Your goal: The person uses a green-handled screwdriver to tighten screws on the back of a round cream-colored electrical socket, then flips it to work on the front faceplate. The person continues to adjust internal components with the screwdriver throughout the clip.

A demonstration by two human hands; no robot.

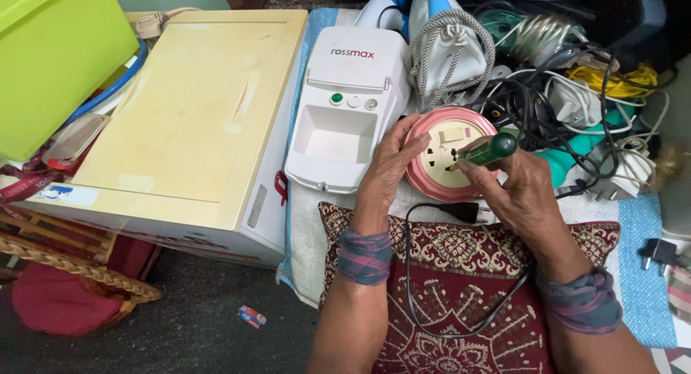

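A round pink socket unit with a cream face (440,152) lies on the cloth above a red patterned cushion (461,287). My left hand (389,165) grips its left rim. My right hand (515,183) holds a green-handled screwdriver (489,149), its tip pointed at the cream face near the middle. A black cord with a two-pin plug (464,213) loops over the cushion between my forearms.
A white medical device with a green button (349,104) stands left of the socket unit. A cream box lid (191,107) and lime container (54,53) lie at the left. Tangled cables, an iron (446,46) and adapters (658,253) crowd the back and right. A wicker basket (65,262) sits low left.
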